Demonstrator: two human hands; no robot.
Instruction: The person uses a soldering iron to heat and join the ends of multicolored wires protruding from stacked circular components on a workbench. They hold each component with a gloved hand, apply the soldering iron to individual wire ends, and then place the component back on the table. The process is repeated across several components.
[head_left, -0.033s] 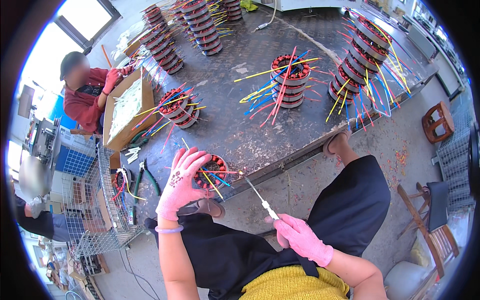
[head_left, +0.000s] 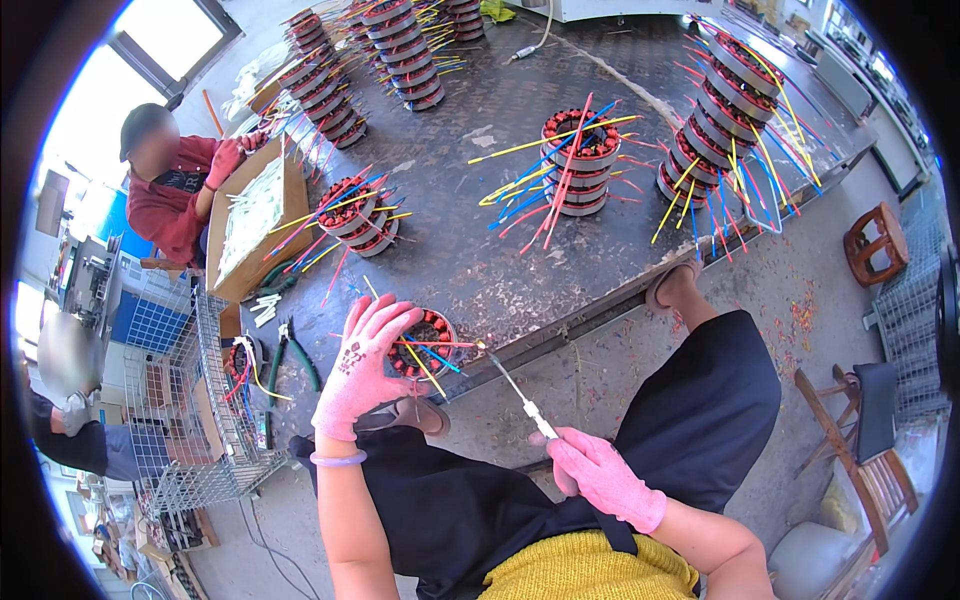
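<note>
My left hand (head_left: 367,358), in a pink glove, is curved over the left side of a motor stator (head_left: 444,327) at the table's near edge, holding it between thumb and fingers. Red, blue and yellow wires stick out of the stator's red-wound ring. A red wire (head_left: 458,345) points right, past the table edge. My right hand (head_left: 597,473), also gloved in pink, is closed round a soldering iron (head_left: 531,408) with a white collar and a thin metal shaft. Its tip is at or very near the red wire's end, where a small yellowish spot shows; contact is unclear.
Stator stacks (head_left: 585,165) with loose wires stand behind; a taller one (head_left: 715,125) leans at right. Green-handled pliers (head_left: 290,355) lie left, near a cardboard box (head_left: 262,225). A wire basket (head_left: 205,420) adjoins the table. A co-worker (head_left: 175,190) sits beyond the box.
</note>
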